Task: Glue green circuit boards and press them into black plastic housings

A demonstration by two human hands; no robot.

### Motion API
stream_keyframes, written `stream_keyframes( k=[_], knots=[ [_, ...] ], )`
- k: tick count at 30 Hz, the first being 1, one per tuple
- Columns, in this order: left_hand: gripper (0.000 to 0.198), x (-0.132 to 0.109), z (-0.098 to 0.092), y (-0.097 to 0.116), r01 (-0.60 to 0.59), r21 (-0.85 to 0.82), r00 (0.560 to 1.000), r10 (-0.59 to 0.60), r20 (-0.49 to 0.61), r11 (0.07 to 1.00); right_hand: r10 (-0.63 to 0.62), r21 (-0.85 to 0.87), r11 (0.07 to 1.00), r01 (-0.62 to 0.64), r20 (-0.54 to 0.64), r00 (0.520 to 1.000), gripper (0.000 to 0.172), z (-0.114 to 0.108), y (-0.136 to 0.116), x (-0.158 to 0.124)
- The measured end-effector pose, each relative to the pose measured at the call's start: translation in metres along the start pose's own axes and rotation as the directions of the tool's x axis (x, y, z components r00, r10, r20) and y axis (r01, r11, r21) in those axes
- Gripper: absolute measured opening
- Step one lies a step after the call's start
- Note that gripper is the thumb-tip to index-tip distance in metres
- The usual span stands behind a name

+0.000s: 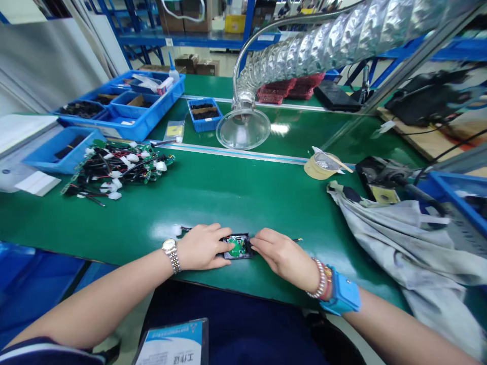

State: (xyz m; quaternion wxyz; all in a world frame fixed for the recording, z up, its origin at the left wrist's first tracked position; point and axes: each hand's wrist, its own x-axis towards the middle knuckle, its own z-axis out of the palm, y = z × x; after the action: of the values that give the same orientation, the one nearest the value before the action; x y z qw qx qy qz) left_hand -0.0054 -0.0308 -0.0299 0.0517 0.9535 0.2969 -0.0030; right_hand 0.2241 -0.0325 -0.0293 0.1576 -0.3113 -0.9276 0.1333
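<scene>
A small black plastic case [247,255] with a green circuit board [238,247] inside lies on the green bench in front of me. My left hand [203,247] grips the case's left side, with fingertips over the board and its edge. My right hand [279,253] is closed in a pinch at the case's right end, where a dark cable seems to pass. Bare wire ends [299,240] stick out beyond that hand. Left of my left hand lies a white connector [177,231] on a dark cable. What the right fingertips pinch is mostly hidden.
A heap of wired circuit boards [122,167] lies to the left, near blue bins [140,129]. An extraction hood [243,129] hangs over the bench's middle. On the right are a yellowish tub [321,167], a grey cloth [395,233] and another blue bin [456,190].
</scene>
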Motion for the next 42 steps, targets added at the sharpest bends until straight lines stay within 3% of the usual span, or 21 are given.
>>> stream_keyframes(
  k=[4,8,11,14,17,20,25,36,42],
  knots=[
    [0.032,0.0,-0.001,0.001,-0.004,0.016,1.0,0.004,0.004,1.0,0.044,-0.088,0.995,-0.049,-0.06,0.997,0.026,0.01,0.0,-0.009],
    [0.033,0.001,-0.001,0.0,-0.012,0.017,1.0,0.011,0.023,1.0,0.019,-0.211,0.977,0.009,0.128,0.992,0.02,0.008,0.001,-0.006],
    [0.034,0.001,-0.001,-0.001,-0.025,0.02,0.999,0.025,0.036,0.999,0.004,-0.299,0.95,0.089,0.297,0.955,0.014,0.004,-0.002,0.002],
    [0.036,0.001,-0.001,-0.002,-0.042,0.016,0.999,0.042,0.029,0.999,0.019,-0.328,0.938,0.109,0.364,0.931,0.011,0.003,-0.005,0.007],
    [0.035,0.001,0.001,-0.002,-0.039,0.019,0.999,0.039,0.005,0.999,0.044,-0.256,0.966,0.03,0.281,0.959,0.012,0.005,0.0,0.001],
    [0.033,0.0,0.002,-0.002,-0.037,0.027,0.999,0.037,-0.006,0.999,0.069,-0.056,0.996,-0.062,0.133,0.989,0.017,0.007,0.009,-0.007],
    [0.036,0.0,0.003,-0.003,-0.043,0.021,0.999,0.042,0.031,0.999,0.028,0.134,0.99,-0.033,0.04,0.999,0.024,0.011,0.014,-0.007],
    [0.036,0.001,0.0,-0.003,-0.04,0.009,0.998,0.039,0.056,0.999,0.128,0.134,0.984,-0.115,-0.094,0.987,0.022,0.017,-0.003,-0.013],
    [0.037,0.002,-0.001,-0.005,-0.055,-0.017,0.998,0.055,0.043,0.998,0.081,-0.173,0.982,-0.071,0.05,0.995,0.024,0.014,-0.02,-0.008]
  ],
)
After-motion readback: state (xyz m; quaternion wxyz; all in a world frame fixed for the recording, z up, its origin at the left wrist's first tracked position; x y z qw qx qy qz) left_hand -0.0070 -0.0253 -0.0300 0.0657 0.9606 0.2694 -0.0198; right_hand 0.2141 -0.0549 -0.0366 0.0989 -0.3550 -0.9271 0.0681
